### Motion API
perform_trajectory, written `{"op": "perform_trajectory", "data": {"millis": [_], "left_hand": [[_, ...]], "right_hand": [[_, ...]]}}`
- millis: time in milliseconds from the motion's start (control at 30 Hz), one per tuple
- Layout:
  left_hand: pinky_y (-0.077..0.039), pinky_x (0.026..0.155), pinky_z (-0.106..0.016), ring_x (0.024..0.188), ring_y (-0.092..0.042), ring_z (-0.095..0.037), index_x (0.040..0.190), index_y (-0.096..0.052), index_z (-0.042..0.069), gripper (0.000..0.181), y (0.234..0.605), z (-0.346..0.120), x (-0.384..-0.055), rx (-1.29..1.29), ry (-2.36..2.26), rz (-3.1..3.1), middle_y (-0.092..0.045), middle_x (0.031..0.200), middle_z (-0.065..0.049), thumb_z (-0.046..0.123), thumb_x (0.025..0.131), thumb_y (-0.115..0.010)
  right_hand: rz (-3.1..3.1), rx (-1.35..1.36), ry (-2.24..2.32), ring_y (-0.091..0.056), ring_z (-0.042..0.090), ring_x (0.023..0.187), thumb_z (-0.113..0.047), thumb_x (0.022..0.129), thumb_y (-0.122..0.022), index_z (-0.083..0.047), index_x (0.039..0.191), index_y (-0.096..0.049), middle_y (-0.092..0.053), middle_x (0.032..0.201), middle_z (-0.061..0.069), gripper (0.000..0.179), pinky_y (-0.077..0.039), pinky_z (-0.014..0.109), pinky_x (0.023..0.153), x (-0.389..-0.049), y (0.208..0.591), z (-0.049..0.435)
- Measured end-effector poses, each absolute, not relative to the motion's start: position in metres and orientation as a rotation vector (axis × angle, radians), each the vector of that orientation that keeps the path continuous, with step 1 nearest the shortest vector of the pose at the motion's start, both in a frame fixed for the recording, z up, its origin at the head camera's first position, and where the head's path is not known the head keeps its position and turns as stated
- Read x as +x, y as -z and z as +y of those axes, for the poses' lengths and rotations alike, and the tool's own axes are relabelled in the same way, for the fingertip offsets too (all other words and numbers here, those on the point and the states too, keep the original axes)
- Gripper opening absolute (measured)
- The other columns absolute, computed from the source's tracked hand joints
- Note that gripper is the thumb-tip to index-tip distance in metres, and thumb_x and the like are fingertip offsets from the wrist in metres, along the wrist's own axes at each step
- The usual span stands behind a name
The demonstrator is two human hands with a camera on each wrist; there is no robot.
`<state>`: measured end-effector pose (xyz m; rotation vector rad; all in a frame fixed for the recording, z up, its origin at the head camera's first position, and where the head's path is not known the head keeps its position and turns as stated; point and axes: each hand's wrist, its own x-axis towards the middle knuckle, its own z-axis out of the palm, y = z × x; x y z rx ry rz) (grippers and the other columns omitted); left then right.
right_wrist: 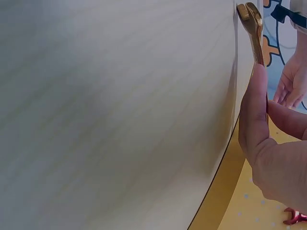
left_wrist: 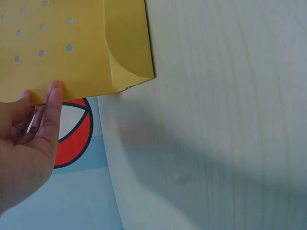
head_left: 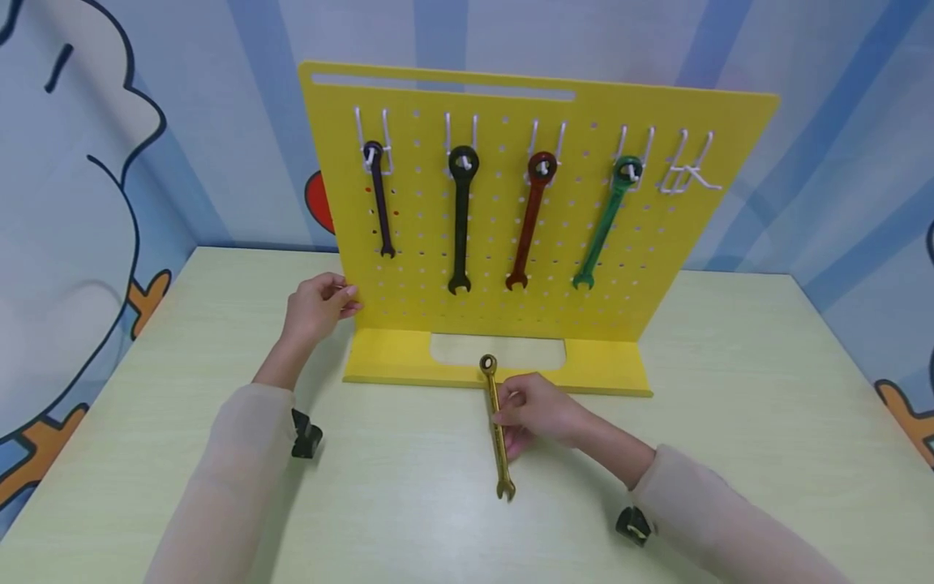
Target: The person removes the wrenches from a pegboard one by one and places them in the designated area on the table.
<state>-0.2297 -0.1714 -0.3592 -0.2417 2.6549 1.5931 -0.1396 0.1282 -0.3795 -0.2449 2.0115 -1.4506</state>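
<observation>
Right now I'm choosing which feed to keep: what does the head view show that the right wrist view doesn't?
Only the head view shows the four wrenches hung in a row, purple, black, red and green, plus the empty hook. Only the right wrist view shows the thumb pressed along the gold wrench close up. Both show the right hand holding it, the left hand, the yellow pegboard and the table.

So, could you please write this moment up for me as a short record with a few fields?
Right hand: holds the gold wrench by its shaft, ring end toward the board
Left hand: fingers on the left edge of the yellow pegboard
On hooks: purple wrench, black wrench, red wrench, green wrench
Free hook: far right
Surface: pale table
</observation>
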Motion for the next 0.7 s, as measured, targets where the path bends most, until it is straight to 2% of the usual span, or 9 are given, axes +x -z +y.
{"op": "perform_trajectory", "data": {"millis": [700], "left_hand": [[-0.052,0.081,-0.032,0.093,-0.062,-0.028,0.113,-0.052,-0.005,0.028,0.358,-0.171,-0.229,-0.248,-1.588,2.646,-0.058,0.104,-0.020,0.017,0.094,-0.049]], "right_hand": [[1.934,-0.200,1.448,-0.062,0.024,0.048,0.007,0.086,-0.056,0.008,0.084,-0.051,-0.060,0.061,0.018,0.006,-0.056,0.038,0.051,-0.138,0.385,0.077]]}}
